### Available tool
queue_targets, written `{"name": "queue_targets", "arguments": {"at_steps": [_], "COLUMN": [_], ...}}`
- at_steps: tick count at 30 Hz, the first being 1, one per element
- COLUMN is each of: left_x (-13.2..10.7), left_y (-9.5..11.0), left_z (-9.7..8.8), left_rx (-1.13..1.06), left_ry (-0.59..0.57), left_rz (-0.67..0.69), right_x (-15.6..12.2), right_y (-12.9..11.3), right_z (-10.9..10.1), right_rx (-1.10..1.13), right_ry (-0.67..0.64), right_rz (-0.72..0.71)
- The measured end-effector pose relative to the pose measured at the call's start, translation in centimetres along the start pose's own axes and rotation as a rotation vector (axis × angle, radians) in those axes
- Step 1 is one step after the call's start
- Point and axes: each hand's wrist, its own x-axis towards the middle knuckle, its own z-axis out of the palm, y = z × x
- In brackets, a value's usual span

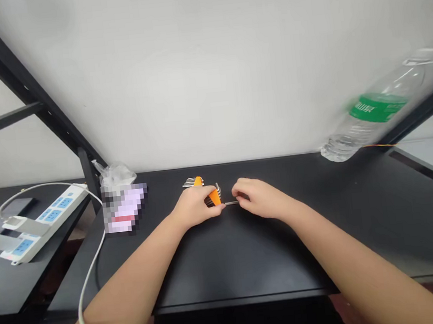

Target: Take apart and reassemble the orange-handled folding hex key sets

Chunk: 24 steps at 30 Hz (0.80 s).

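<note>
My left hand (197, 207) is closed around an orange hex key holder (215, 197) at the middle of the black desk. Several silver hex keys (189, 182) stick out of the holder beyond my fingers, and part of it is hidden under the hand. A single thin hex key (231, 202) runs sideways between my two hands. Its right end is pinched in the fingertips of my right hand (257, 197), while its left end meets the holder by my left thumb. Whether that end sits inside a slot I cannot tell.
On the left lie a plastic bag (117, 175), a blurred-out pinkish item (128, 210) and a white power strip (48, 221). A white cable (92, 268) loops over my left forearm. At the back right leans a large clear bottle (377, 109) with a green label. A pale wall (208, 80) closes the back.
</note>
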Motion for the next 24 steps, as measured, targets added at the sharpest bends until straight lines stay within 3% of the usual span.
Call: {"name": "queue_targets", "arguments": {"at_steps": [7, 15, 24], "left_x": [-0.1, 0.0, 0.0], "left_y": [0.2, 0.3, 0.3], "left_z": [-0.1, -0.1, -0.2], "left_rx": [-0.035, -0.046, -0.056], "left_ry": [-0.014, -0.013, -0.011], "left_rz": [0.0, -0.009, -0.005], "right_x": [-0.2, 0.0, 0.3], "right_y": [2.4, 2.3, 1.9], "right_z": [-0.8, 0.0, 0.4], "right_rx": [-0.035, -0.049, -0.172], "right_ry": [-0.16, -0.141, -0.176], "right_rz": [0.058, 0.088, 0.332]}}
